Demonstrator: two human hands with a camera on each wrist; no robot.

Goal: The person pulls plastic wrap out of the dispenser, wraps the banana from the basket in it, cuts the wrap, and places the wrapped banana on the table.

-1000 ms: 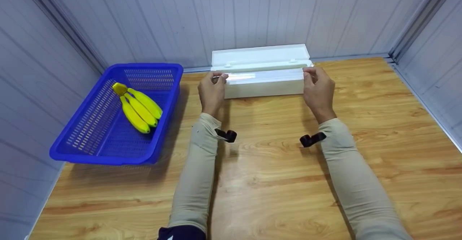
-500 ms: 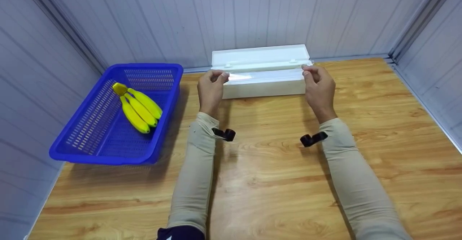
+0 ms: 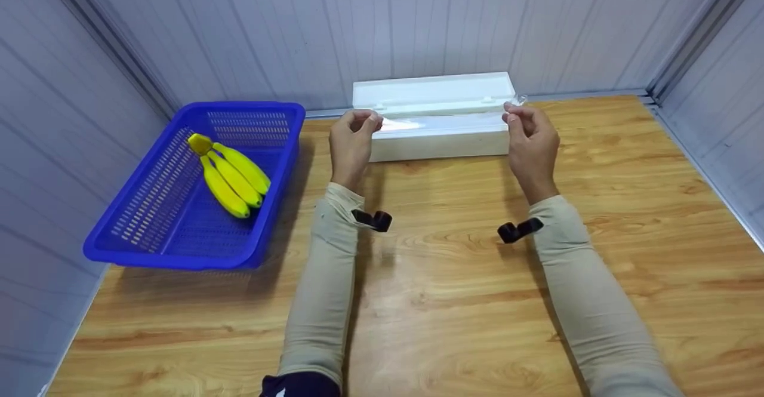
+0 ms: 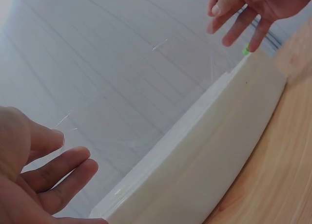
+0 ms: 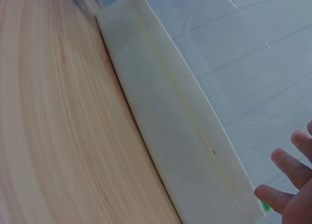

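Note:
A long white cling film dispenser (image 3: 441, 147) stands near the back wall, its hinged lid (image 3: 434, 91) raised. Clear cling film (image 3: 447, 123) is stretched above the box between both hands. My left hand (image 3: 351, 149) pinches one end of the film's edge between thumb and finger, just over the box's left end. At the right end, my right hand (image 3: 534, 149) pinches the other side. In the left wrist view the film is a nearly invisible sheet rising from the box body (image 4: 195, 170). The film roll itself is hidden inside.
A blue perforated basket (image 3: 179, 261) sits at the left of the wooden table (image 3: 441, 301), holding a bunch of yellow bananas (image 3: 236, 179). Panelled walls (image 3: 418, 21) close off the back and both sides. Black wrist cameras (image 3: 382, 221) jut inward from the sleeves.
Both hands have risen slightly, lifting the film's edge a little higher above the dispenser. The box and basket have stayed in place; the head view has shifted slightly.

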